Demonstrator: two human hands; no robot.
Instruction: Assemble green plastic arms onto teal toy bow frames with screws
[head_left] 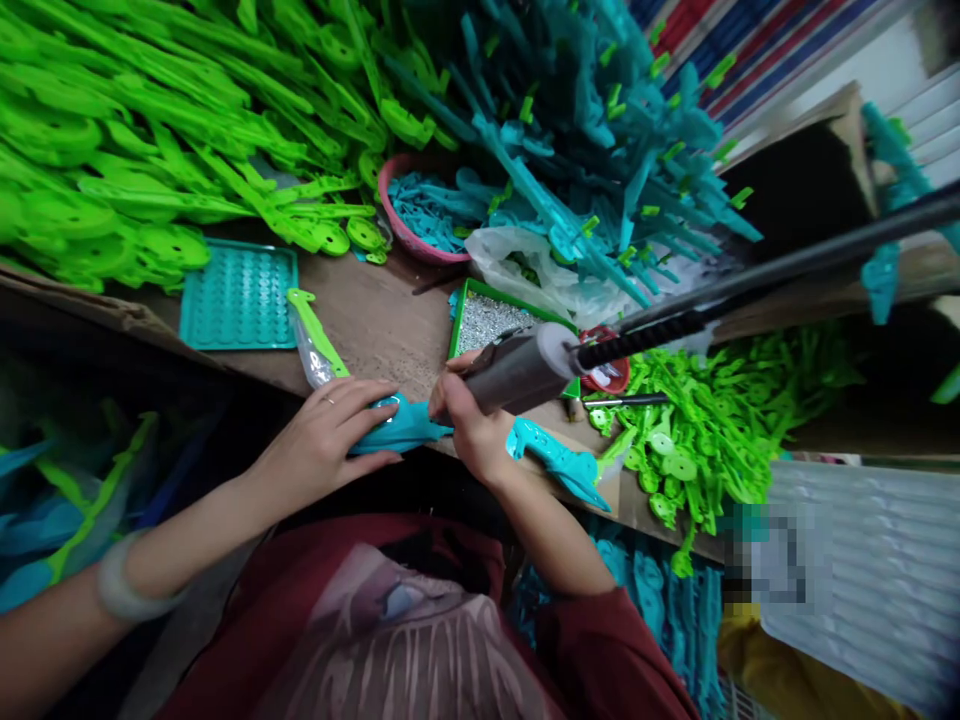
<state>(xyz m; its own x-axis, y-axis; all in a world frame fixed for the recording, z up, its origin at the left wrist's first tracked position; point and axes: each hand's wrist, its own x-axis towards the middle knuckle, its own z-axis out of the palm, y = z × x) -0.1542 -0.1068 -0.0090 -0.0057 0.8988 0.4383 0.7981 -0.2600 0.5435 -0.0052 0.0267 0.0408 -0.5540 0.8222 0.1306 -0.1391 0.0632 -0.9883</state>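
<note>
Left hand [337, 425] clasped on blue part [405, 427] front-left of tray [456, 330], right hand [476, 430] wrapped round driver [517, 372] at tray's front, pink bowl [395, 222] behind-left of it.

No legible text or numbers.

Dim light, edges apparently blurred

Striped sheeting [757, 55] hangs near a cardboard box [857, 135], with mustard-yellow fabric [776, 660] lower right.
</note>
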